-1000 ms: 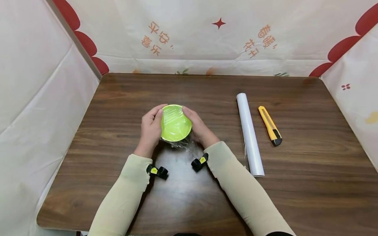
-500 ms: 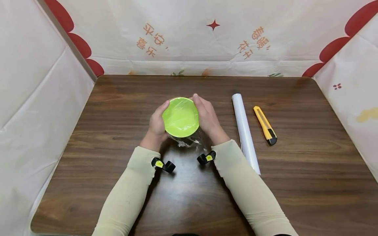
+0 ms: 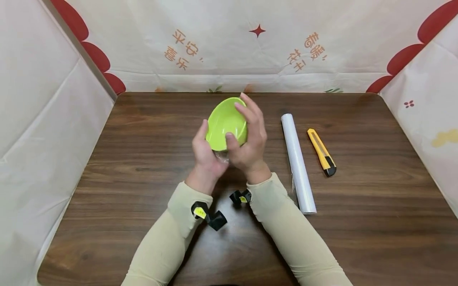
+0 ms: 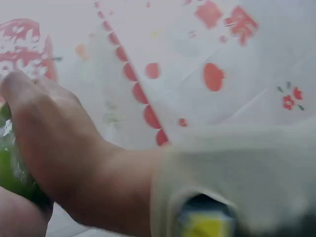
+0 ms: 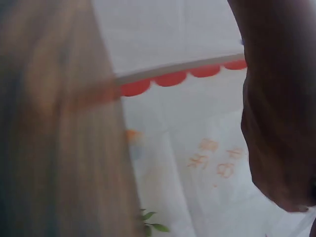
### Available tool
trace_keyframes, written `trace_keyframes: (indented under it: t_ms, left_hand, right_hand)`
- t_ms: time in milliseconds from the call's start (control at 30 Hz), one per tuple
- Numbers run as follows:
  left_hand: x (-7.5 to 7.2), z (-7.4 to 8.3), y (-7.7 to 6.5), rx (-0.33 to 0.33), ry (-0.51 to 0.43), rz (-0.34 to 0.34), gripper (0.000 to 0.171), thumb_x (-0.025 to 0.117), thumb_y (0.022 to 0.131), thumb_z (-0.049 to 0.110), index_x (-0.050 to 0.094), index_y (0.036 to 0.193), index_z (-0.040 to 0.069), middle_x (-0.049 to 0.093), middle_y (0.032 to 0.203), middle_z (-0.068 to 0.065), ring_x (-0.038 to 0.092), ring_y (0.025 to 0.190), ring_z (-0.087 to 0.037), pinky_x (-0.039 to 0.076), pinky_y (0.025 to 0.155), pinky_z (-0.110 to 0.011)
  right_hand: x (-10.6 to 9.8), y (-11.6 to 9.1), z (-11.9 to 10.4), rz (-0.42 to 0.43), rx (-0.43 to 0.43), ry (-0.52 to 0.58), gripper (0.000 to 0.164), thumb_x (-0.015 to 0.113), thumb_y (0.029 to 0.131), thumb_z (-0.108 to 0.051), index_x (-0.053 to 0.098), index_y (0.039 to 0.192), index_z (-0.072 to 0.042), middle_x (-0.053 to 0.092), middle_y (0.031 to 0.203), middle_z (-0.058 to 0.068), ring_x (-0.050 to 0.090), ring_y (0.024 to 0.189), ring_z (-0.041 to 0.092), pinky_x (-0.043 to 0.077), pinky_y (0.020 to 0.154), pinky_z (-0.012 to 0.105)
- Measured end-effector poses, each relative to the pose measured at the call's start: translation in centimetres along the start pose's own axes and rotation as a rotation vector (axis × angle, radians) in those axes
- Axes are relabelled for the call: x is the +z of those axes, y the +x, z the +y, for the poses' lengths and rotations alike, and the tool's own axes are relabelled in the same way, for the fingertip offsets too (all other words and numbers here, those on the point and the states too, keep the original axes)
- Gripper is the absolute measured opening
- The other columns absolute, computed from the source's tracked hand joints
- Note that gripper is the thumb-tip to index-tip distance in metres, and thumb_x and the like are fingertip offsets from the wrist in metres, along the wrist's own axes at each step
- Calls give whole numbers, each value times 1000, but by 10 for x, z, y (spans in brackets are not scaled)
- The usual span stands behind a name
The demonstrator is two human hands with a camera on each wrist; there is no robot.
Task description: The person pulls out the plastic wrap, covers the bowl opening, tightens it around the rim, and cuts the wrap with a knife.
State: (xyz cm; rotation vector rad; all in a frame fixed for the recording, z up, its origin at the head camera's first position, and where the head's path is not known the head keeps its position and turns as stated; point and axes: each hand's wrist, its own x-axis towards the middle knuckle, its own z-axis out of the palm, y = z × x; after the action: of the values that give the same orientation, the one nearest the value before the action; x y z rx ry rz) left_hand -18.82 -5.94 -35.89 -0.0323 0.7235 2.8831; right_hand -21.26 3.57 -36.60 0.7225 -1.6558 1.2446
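A lime-green bowl [image 3: 223, 127], tilted with its mouth toward the head camera, is held off the table between both hands. My left hand [image 3: 207, 161] grips it from the left and below, thumb along the rim. My right hand [image 3: 250, 147] holds its right side, with thumb and fingertips over the mouth. Clear plastic film [image 3: 220, 155] bunches under the near edge. In the left wrist view, film glints on the green side [image 4: 9, 168] of the bowl beside my left hand [image 4: 69, 153]. The right wrist view shows only part of my right hand [image 5: 279, 128], dark, with the bowl out of sight.
A white roll [image 3: 298, 165] of film lies lengthwise to the right of the hands. Beyond it is a yellow utility knife [image 3: 322, 152] with a black end. The brown wooden table [image 3: 375, 218] is bordered by printed white cloth [image 3: 214, 51] at the back and sides.
The bowl has moved away from the body and tilted. My left hand has shifted beneath it, and my right hand has moved from the side rim to reach over the mouth.
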Motion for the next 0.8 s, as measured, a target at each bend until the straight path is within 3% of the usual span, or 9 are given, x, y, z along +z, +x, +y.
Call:
trace_keyframes:
  t_ms: [67, 167, 267, 333, 433, 533, 633, 733, 800]
  left_hand:
    - [0, -7, -2, -18, 70, -94, 57, 13, 97, 47, 40, 133, 13, 54, 119, -1, 50, 111, -15, 35, 101, -31]
    - [-7, -8, 2, 20, 255, -188, 68, 8, 95, 55, 45, 130, 9, 60, 111, -1, 54, 105, -14, 38, 96, -30]
    - [-15, 0, 9, 69, 378, -251, 74, 8, 92, 60, 48, 127, 9, 62, 107, 0, 57, 100, -15, 44, 89, -29]
    - [-18, 6, 13, 64, 311, -318, 70, 12, 92, 59, 46, 128, 9, 59, 113, -1, 55, 103, -16, 46, 87, -31]
    - [-19, 12, 12, 10, 164, -350, 57, 21, 93, 50, 43, 129, 10, 53, 118, -4, 52, 105, -19, 49, 82, -33]
    - [-16, 17, 7, 5, 124, -263, 46, 24, 92, 38, 49, 117, 9, 55, 108, -6, 54, 96, -19, 50, 77, -31]
    - [-8, 20, 3, 111, 218, -167, 41, 21, 91, 31, 50, 110, 10, 56, 101, -4, 56, 90, -15, 51, 74, -28]
    - [5, 15, 3, 206, 259, -144, 41, 17, 91, 30, 48, 111, 11, 54, 103, -2, 55, 93, -13, 49, 79, -26]
    - [13, 9, 4, 247, 217, -115, 42, 18, 91, 31, 48, 111, 11, 54, 105, -2, 54, 96, -14, 47, 82, -27]
  right_hand:
    - [-6, 9, 0, 78, 31, 105, 54, 46, 84, -43, 55, 110, 4, 56, 118, 25, 53, 113, 33, 42, 98, 43]
    - [-16, 20, 2, 99, 152, 294, 50, 44, 81, -31, 55, 110, 8, 59, 112, 24, 55, 108, 32, 44, 95, 42]
    - [-22, 20, 4, -2, 271, 501, 51, 39, 81, -25, 51, 117, 9, 59, 112, 25, 56, 106, 32, 45, 92, 41]
    - [-22, 16, 6, -124, 331, 556, 53, 36, 85, -28, 47, 123, 7, 57, 117, 24, 55, 107, 30, 45, 93, 39]
    - [-22, 9, 9, -315, 329, 395, 62, 28, 91, -43, 44, 130, 1, 53, 127, 19, 47, 121, 26, 36, 103, 37]
    - [-26, 10, 13, -414, 255, 86, 72, 17, 92, -57, 43, 133, -4, 46, 137, 12, 32, 134, 22, 21, 113, 37]
    - [-30, 17, 11, -336, 142, -29, 73, 19, 93, -59, 50, 127, -2, 47, 135, 14, 32, 134, 23, 19, 114, 40]
    - [-24, 19, 0, -169, 53, 62, 65, 34, 92, -53, 58, 115, 4, 55, 123, 21, 43, 125, 29, 32, 108, 40]
    - [-16, 18, -9, -47, 40, 106, 56, 40, 91, -42, 59, 109, 8, 57, 116, 24, 48, 120, 32, 35, 105, 41]
